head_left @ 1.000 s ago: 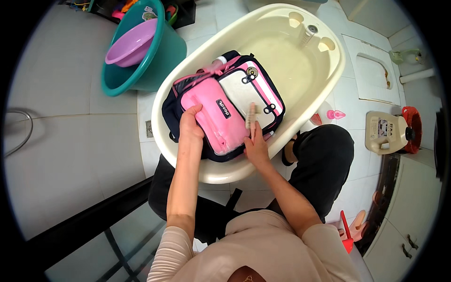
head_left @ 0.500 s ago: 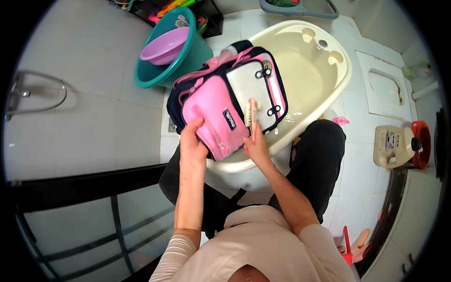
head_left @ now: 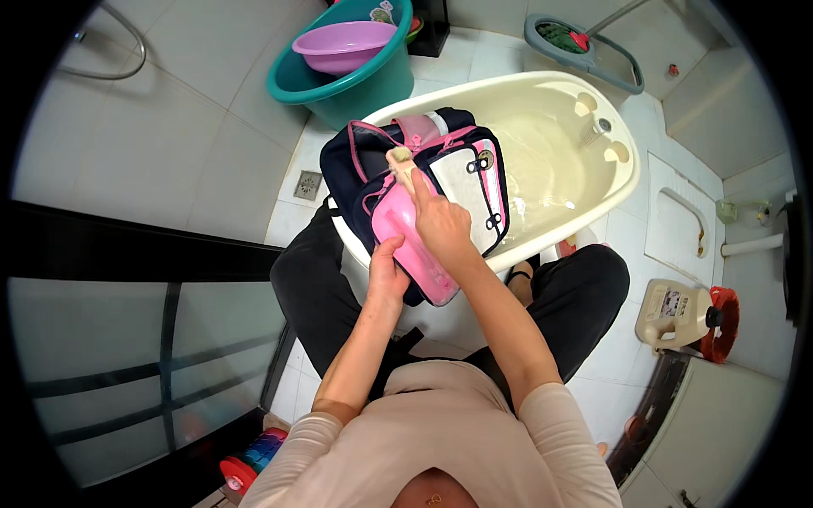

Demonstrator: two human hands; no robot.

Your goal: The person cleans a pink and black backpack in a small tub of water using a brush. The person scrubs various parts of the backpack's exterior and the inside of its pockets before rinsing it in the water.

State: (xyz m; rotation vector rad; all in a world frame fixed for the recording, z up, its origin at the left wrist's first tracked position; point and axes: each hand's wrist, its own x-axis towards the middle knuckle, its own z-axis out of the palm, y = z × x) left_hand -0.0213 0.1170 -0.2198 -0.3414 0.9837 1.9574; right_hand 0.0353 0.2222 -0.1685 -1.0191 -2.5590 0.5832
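A pink, navy and white school backpack [head_left: 461, 182] rests over the near left part of a cream baby bathtub [head_left: 622, 182]. My left hand [head_left: 388, 271] grips the lower left edge of its pink pocket, thumb on top. In my right hand [head_left: 442, 225] is a scrubbing brush [head_left: 401, 165] with a pale pink handle, its index finger stretched along the back. The brush head lies at the upper edge of the pink pocket, by the bag's dark side. Bristles are mostly hidden beneath it. Shallow water shows in the tub.
A teal tub [head_left: 339, 93] holding a lilac basin [head_left: 343, 48] stands at the far left. Beyond the bathtub is a grey mop bucket [head_left: 555, 38]. To the right are a squat toilet [head_left: 677, 216], a beige jug [head_left: 669, 313] and a red bin [head_left: 722, 326]. A floor drain [head_left: 307, 184] lies left.
My right hand has moved the brush from the white panel up and left to the pink pocket's upper edge. The backpack has tilted in my left hand's hold, and the view has shifted.
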